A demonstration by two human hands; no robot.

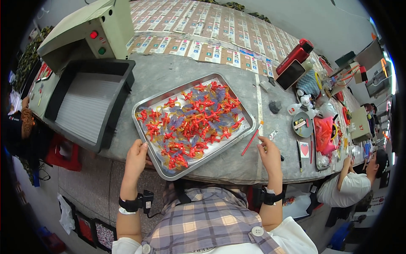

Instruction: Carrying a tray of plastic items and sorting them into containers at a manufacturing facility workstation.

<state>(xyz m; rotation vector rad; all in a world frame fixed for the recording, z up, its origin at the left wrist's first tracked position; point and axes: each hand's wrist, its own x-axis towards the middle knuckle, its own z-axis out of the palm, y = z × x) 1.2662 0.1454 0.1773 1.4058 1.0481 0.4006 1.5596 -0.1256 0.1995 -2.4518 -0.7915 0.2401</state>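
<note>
A shallow metal tray (249, 128) lies tilted across my front. It is heaped with small red figure-shaped pieces (198, 122), mixed with translucent yellow and purple-grey ones. My left hand (137, 157) grips the tray's near-left edge, thumb on top and fingers partly hidden below. To the right of the tray, apart from it, my right hand (269, 151) has its fingers curled. Something small, yellowish and dark shows at those fingers, and a dark end shows beyond the hand; its kind is unclear. A thin red stick (249, 143) with an orange end lies between that hand and the tray.
At left stand a large black bin (127, 70) and a pale green machine (84, 38) with red and green buttons. Right of me lie a phone (290, 74), a red bottle (298, 54), a grey dish (305, 132) and red plastic bags (325, 135). A co-worker (353, 182) sits further right.
</note>
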